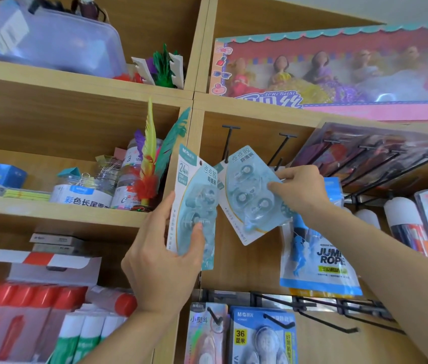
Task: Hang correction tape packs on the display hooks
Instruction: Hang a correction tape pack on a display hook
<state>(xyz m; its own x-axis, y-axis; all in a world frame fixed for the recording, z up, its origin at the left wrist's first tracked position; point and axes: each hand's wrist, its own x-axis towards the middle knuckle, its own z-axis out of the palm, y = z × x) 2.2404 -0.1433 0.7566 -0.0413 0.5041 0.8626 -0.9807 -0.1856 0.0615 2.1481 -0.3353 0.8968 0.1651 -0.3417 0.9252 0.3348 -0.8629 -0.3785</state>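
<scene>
Correction tape packs (247,200): how many can be counted as hung on the display hooks?

None can be confirmed. Two blue packs are seen, and both are held up in front of the wooden back panel (255,264) of the right-hand bay.

How is each one held?

The upright pack (194,206) is gripped by the left hand (160,258), with the thumb laid across its front and the fingers round its left edge. The tilted pack (249,195) is pinched at its right edge by the right hand (299,190). Its top corner is raised to the tip of the left hook (228,143).

Is that pack threaded on?

That cannot be told. The hang hole and the hook tip overlap there, and the card is borne wholly by the fingers. The second hook (284,151), just beside, appears bare along the part that shows.

What is judged to be left, then?

Nearly everything. The tilted pack has to be slid back along its hook and released. The upright pack then has to be brought to a hook as well, probably the bare one. Whether more packs are waiting out of view cannot be said.

Is anything nearby likely to be disturbed?

A jump rope pack (318,258) is hung close behind the right forearm, so it could be brushed. Other carded tape (263,334) is carried on the lower hooks, well below both hands, and is touched by nothing.
</scene>
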